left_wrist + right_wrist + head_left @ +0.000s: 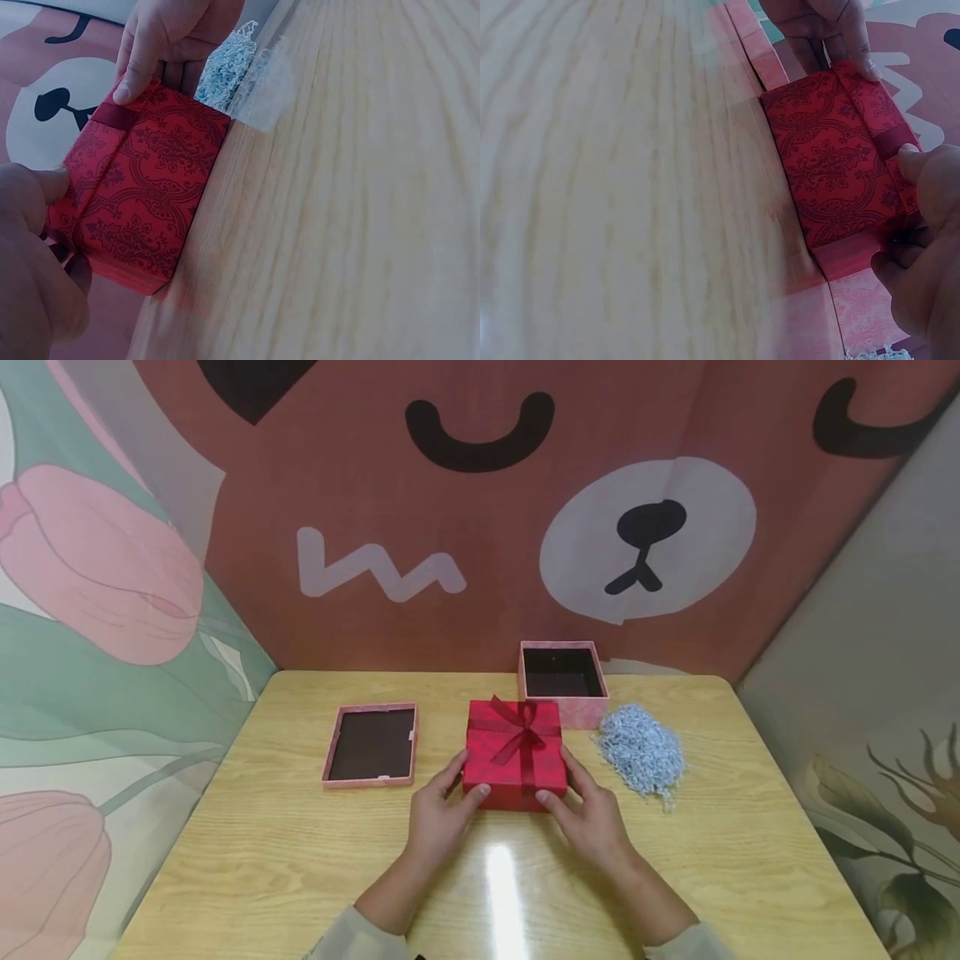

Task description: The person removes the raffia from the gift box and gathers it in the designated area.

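A red patterned gift box (487,774) with a dark red ribbon bow (525,731) sits on the table, between both hands. My left hand (441,817) grips its left side, with the thumb at the front top edge. On the opposite side my right hand (597,821) holds it the same way, fingers along the side. Both wrist views show the damask-patterned front face (154,184), its lower edge right at the tabletop. Parts of the fingers are hidden behind the box sides.
Behind the gift box stands an open pink box (585,713) with a dark inside. A pink lid (372,745) lies inside-up at the left. At the right is a heap of light blue shredded paper (641,750). A bear-print curtain (375,635) hangs behind the wooden table (262,860).
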